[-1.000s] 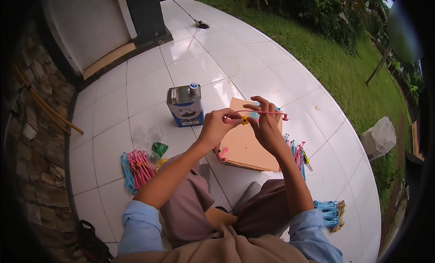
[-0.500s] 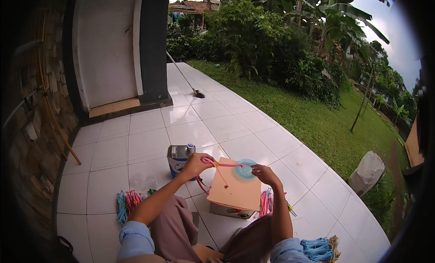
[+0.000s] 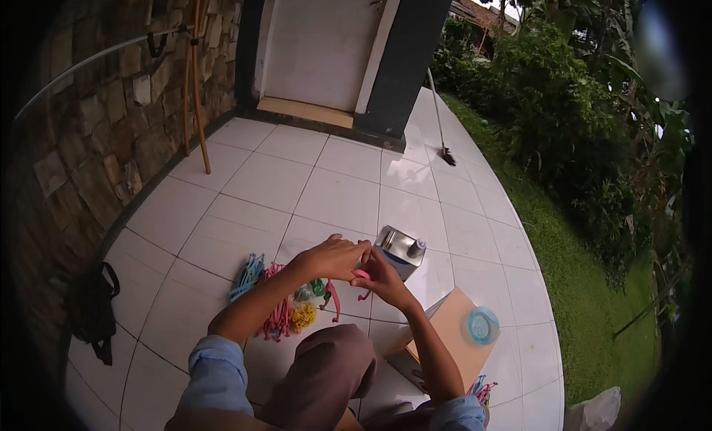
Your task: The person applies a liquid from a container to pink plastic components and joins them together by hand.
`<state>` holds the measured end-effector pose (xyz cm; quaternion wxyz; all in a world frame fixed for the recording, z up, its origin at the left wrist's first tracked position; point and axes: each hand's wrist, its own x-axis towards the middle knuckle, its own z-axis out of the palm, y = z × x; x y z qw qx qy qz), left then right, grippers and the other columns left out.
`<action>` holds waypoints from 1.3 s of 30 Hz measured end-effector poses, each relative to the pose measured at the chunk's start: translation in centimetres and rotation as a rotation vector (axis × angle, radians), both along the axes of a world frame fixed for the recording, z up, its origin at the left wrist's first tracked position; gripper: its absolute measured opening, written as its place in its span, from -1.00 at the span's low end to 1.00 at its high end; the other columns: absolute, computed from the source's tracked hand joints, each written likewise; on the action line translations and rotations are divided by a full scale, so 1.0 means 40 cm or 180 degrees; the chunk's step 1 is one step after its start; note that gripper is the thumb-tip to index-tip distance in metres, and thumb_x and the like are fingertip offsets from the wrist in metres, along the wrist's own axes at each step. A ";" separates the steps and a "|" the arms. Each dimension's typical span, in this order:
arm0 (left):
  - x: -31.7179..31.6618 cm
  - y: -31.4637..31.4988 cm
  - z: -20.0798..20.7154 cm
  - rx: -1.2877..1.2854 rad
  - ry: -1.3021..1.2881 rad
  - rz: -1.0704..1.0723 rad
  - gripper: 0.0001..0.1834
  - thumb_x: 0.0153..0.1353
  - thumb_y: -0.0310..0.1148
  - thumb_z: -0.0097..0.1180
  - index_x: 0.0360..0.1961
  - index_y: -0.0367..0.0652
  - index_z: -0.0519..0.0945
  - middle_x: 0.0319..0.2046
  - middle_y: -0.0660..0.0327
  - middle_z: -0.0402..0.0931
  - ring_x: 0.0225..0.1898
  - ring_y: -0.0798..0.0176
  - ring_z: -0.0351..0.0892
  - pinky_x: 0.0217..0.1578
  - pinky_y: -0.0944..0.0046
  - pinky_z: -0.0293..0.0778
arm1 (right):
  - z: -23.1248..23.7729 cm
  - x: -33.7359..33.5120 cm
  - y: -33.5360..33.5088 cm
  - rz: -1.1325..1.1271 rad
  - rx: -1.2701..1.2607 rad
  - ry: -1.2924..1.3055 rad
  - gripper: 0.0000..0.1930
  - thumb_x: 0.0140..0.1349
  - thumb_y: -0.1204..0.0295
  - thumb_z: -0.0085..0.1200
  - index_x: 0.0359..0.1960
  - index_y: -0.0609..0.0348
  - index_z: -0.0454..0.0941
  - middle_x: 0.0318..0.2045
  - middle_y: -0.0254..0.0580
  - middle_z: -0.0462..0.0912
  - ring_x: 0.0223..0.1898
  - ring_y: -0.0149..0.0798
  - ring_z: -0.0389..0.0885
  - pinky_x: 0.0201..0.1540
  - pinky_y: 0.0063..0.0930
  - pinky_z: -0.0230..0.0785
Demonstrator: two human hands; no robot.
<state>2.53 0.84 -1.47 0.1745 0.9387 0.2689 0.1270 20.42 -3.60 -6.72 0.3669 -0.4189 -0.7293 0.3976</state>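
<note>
My left hand [image 3: 335, 257] and my right hand [image 3: 386, 280] meet in front of me above the tiles, close to a metal can. A pink strip [image 3: 361, 274] is pinched in my right fingers. More of the pink strip [image 3: 334, 303] dangles beneath my left hand, whose fingers are bent and partly hidden. Left of my knee lie bundles of light blue strips [image 3: 249, 275] and pink strips [image 3: 274, 320], with a small yellow pile [image 3: 302, 317] and a green piece in clear plastic [image 3: 314, 288] beside them.
The metal can [image 3: 400, 251] stands just beyond my hands. To the right, a box topped with a tan board [image 3: 452, 328] carries a light blue dish [image 3: 482, 326]. Further strips [image 3: 483, 391] lie past the box. A black bag [image 3: 100, 316] rests by the stone wall; a broom [image 3: 446, 155] leans farther off.
My head has turned left, so the scene shifts right. Both hands have moved from over the board and dish to left of the can, and have come together with the pink strip.
</note>
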 end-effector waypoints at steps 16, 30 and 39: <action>-0.385 0.066 -0.713 -0.1787 -0.2225 0.2691 -0.46 0.16 -0.35 0.11 0.17 -0.03 0.27 0.11 0.20 0.24 0.16 0.18 0.17 0.16 0.18 0.12 | -0.596 -0.464 0.085 -0.0509 -0.1379 0.0528 -0.44 0.28 0.36 -0.06 0.26 0.19 0.04 0.05 0.07 0.22 0.06 -0.07 0.23 0.14 -0.27 0.08; -0.528 0.035 -0.945 -0.1738 -0.1211 0.3342 0.03 -0.09 0.19 0.21 0.33 0.02 0.01 0.20 -0.03 0.18 0.22 -0.07 0.16 0.18 0.02 0.13 | -0.783 -0.567 0.001 -0.1641 -0.1174 -0.0608 -0.07 0.17 0.13 0.05 0.28 0.45 -0.32 0.23 0.42 -0.14 0.25 0.27 -0.10 0.27 -0.03 -0.25; -0.470 0.127 -0.996 -0.1761 -0.2464 0.3352 0.00 -0.24 -0.05 0.43 0.22 -0.21 0.22 0.06 -0.03 0.36 0.10 0.04 0.36 0.07 0.15 0.30 | -0.818 -0.614 0.121 -0.2095 -0.1391 -0.1051 -0.16 0.23 0.10 -0.07 0.29 0.37 -0.29 0.21 0.37 -0.08 0.19 0.28 -0.01 0.17 0.10 -0.15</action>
